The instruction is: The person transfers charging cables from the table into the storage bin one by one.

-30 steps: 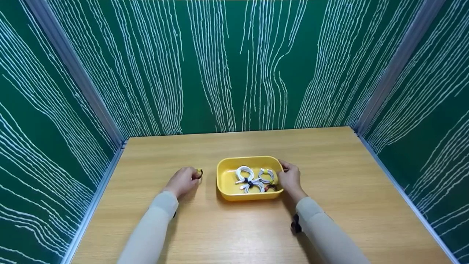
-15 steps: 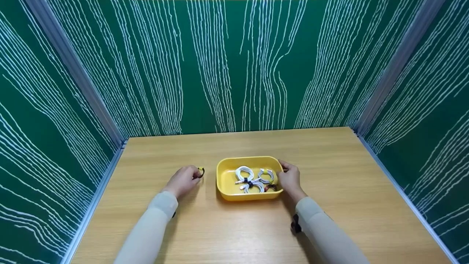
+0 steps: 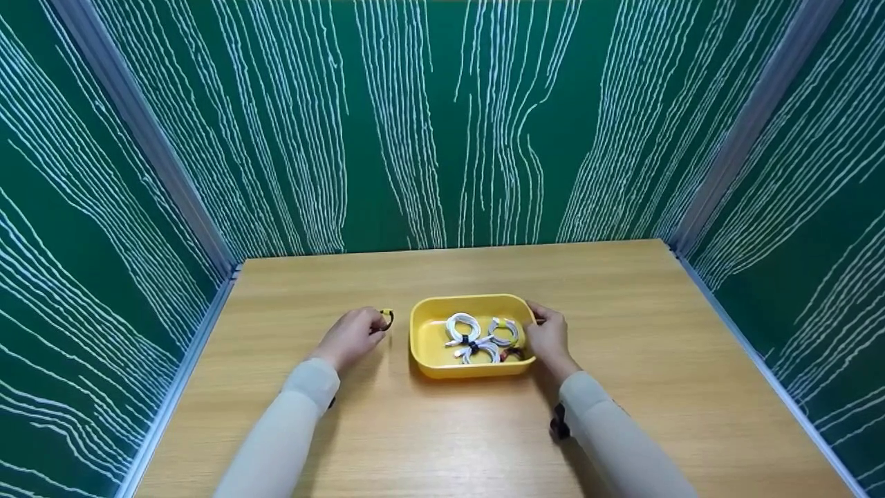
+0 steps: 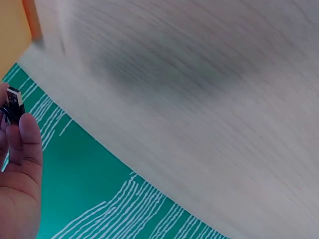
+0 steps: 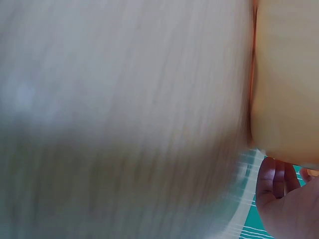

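Observation:
My left hand (image 3: 351,337) pinches a black USB cable (image 3: 389,319) with a bit of yellow on it, just left of the yellow bin (image 3: 463,371) and above the table. In the left wrist view, its USB plug (image 4: 15,97) sticks up between the fingertips; the rest is mostly hidden by the hand. My right hand (image 3: 550,339) grips the bin's right side, thumb inside the rim. Inside the bin lie several coiled cables: a white one (image 3: 462,326), a white one with a yellow tie (image 3: 503,332), a white one with a black tie (image 3: 478,353) and a dark reddish one (image 3: 511,354).
The bin stands on a wooden table (image 3: 449,429). Green panels (image 3: 442,138) with white wavy lines rise at the back and both sides, joined by grey metal posts (image 3: 145,138).
My left hand has moved slightly right and away from me with the black cable, nearer the bin. The right hand and the bin have stayed in place.

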The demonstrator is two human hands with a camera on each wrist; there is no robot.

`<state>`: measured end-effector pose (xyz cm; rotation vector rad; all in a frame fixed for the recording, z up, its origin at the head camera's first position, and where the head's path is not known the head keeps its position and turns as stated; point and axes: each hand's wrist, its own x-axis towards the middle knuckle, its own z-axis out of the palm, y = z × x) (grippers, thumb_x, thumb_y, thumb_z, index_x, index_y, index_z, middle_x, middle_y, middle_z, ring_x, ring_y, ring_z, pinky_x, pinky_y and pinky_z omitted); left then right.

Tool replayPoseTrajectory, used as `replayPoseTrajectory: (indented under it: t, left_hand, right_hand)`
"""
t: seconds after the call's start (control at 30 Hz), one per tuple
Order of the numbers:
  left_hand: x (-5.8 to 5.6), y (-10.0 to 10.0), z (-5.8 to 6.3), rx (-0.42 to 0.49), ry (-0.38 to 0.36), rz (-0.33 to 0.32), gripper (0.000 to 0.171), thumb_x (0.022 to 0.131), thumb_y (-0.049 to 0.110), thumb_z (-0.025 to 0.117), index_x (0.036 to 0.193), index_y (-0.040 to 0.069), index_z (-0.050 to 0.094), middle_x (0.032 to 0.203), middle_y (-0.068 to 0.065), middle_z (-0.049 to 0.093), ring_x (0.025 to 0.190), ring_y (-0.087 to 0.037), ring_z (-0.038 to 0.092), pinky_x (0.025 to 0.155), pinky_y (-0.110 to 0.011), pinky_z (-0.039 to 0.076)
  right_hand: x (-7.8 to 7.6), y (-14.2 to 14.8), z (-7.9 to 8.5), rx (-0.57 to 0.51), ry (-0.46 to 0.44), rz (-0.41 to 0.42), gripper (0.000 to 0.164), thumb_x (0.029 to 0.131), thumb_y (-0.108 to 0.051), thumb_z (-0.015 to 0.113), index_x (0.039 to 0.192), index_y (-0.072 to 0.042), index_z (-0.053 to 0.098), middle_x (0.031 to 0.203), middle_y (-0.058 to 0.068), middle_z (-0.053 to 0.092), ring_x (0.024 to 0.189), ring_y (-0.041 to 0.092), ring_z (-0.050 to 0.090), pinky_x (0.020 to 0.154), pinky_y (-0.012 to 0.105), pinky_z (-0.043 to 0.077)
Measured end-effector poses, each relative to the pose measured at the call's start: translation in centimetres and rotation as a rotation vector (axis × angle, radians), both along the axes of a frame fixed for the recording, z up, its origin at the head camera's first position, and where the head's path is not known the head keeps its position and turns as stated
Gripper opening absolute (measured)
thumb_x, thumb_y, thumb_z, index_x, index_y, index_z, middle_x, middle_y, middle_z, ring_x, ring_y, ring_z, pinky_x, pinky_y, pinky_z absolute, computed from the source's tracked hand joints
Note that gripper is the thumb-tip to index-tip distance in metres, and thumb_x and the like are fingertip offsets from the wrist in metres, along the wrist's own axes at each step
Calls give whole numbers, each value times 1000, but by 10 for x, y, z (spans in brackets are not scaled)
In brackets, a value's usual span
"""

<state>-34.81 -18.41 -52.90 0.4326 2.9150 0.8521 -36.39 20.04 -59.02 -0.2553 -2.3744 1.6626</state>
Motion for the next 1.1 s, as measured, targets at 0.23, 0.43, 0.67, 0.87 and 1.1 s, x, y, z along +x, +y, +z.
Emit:
replayPoseTrajectory:
  t: [0.23,0.43,0.67,0.87,1.1]
  left_hand:
    - [1,7,7,14,38,-42,13,100,7,75,111,3,82,106,-6,74,97,-22,66,101,-47,61]
    - [2,14,11,11,19,-42,14,101,11,76,113,7,82,106,-5,73,96,-23,63,103,-45,61]
    - [1,21,14,32,39,-70,7,101,11,76,106,11,80,103,-3,71,95,-21,63,99,-44,61]
    - [1,27,14,45,47,-87,9,101,11,76,108,8,80,103,-4,72,94,-21,62,97,-43,61]
    - [1,35,18,55,57,-126,10,102,10,74,110,6,79,105,-6,71,95,-22,61,97,-44,60]
  right_hand:
    - [1,-1,0,5,18,-12,48,90,13,61,135,7,72,120,31,76,106,40,70,74,11,47]
    - [0,-1,0,3,23,-7,47,90,13,60,136,7,71,120,32,75,106,40,70,75,12,48]
    - [0,0,-1,-2,-1,-1,48,92,12,60,138,6,70,123,32,74,110,40,69,77,10,47]
    - [-1,0,-1,-1,-8,1,51,90,12,59,139,6,69,125,31,74,109,40,69,76,11,47]
    - [-1,1,-1,3,-8,2,51,90,13,59,139,6,70,125,32,74,108,39,69,76,11,47]
